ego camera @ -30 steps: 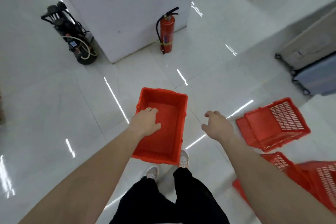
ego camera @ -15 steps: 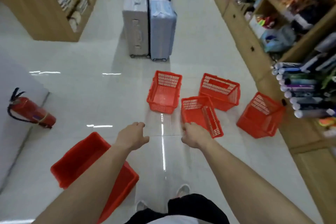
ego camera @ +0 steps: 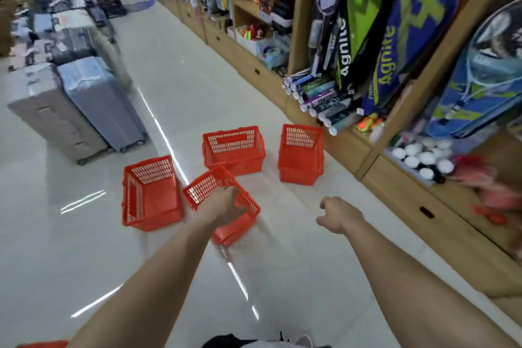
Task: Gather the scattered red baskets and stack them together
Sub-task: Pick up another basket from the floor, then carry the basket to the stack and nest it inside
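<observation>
Count: four red baskets stand in full view on the floor (ego camera: 84, 248).
- The tilted basket (ego camera: 209, 186) lies under the left hand (ego camera: 223, 207).
- The left basket (ego camera: 152, 195) is just left of that hand's fingers (ego camera: 237, 200).
- The far basket (ego camera: 234, 150) is just beyond those fingers.
- The right basket (ego camera: 300, 158) is beyond the right hand (ego camera: 339, 215) and near the shelving (ego camera: 395, 178).

A red sliver (ego camera: 42, 344) shows at the bottom left edge and cannot be identified.

Two hands are in view. The left fingers bend over the tilted basket's rim, but whether they grip it cannot be told. The right fingers (ego camera: 324, 203) are loosely curled on nothing, above bare floor and well right of the tilted basket.

Two suitcases (ego camera: 104, 102) stand far left of the fingers. More sit behind them, blurred and uncounted.

Change from half a second ago: the left hand was over bare floor and is now at the tilted basket. The right hand was at that basket's near corner and is now clear of it. The fire extinguisher and the solid basket at lower left have left the view.

Surface and room: the floor is glossy white tile with streaks of reflected light, in a shop aisle. Wooden shelving runs along the right of the right fingers. It carries racket covers (ego camera: 364, 11), stacked tubes (ego camera: 319, 93) and a bin of white balls (ego camera: 421, 155).
</observation>
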The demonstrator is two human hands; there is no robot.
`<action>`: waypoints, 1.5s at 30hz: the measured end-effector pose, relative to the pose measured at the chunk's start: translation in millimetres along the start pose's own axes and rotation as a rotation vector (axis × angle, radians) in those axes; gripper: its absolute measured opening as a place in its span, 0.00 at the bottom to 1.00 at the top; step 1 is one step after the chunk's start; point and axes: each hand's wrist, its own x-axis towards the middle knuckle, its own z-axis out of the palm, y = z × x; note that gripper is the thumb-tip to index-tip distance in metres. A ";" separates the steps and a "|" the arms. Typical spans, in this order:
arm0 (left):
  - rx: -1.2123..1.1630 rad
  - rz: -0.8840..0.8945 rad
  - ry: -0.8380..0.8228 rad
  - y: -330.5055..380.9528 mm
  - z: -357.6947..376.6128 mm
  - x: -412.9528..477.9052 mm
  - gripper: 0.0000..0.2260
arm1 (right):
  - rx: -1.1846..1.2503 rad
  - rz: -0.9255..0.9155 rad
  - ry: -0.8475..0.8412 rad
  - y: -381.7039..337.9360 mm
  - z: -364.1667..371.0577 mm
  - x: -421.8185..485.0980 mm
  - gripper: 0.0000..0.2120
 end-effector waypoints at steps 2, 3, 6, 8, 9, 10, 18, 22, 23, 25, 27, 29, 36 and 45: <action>0.012 0.026 -0.021 47.2 3.1 30.5 0.20 | 0.030 0.065 0.013 55.8 -22.5 11.1 0.25; 0.026 0.030 -0.031 67.0 4.5 44.6 0.21 | 0.048 0.094 0.021 79.8 -32.4 16.8 0.25; 0.079 0.032 -0.066 110.7 8.5 89.0 0.26 | 0.103 0.161 0.049 134.4 -58.2 36.0 0.23; 0.101 0.045 -0.080 131.9 10.9 121.8 0.27 | 0.139 0.182 0.065 159.0 -72.1 51.4 0.23; 0.109 0.050 -0.089 141.9 12.4 139.7 0.27 | 0.151 0.192 0.067 170.0 -77.6 60.4 0.23; 0.120 0.054 -0.098 151.4 14.2 158.3 0.27 | 0.159 0.201 0.065 180.0 -83.0 70.4 0.23; 0.121 0.188 -0.178 216.0 17.1 325.8 0.23 | 0.180 0.296 0.034 226.3 -142.6 184.4 0.27; 0.096 0.203 -0.233 230.3 -3.8 402.0 0.24 | 0.195 0.321 -0.009 225.0 -178.9 243.4 0.28; 0.088 0.191 -0.229 230.7 -8.3 419.0 0.24 | 0.201 0.316 -0.008 223.0 -186.3 260.7 0.28; 0.077 0.160 -0.217 226.9 -14.9 450.5 0.22 | 0.212 0.294 0.010 216.7 -199.5 296.6 0.28; 0.053 0.119 -0.204 219.8 -18.9 476.2 0.22 | 0.215 0.257 0.011 208.6 -209.6 331.5 0.27; 0.034 0.056 -0.184 211.6 -18.9 497.9 0.24 | 0.207 0.220 0.002 203.1 -215.7 366.0 0.27; 0.090 -0.142 -0.227 184.5 5.8 585.7 0.27 | 0.184 0.105 -0.071 223.1 -216.5 513.5 0.26; 0.047 -0.356 -0.268 156.2 80.9 719.7 0.26 | 0.140 0.115 -0.248 269.8 -155.8 700.3 0.23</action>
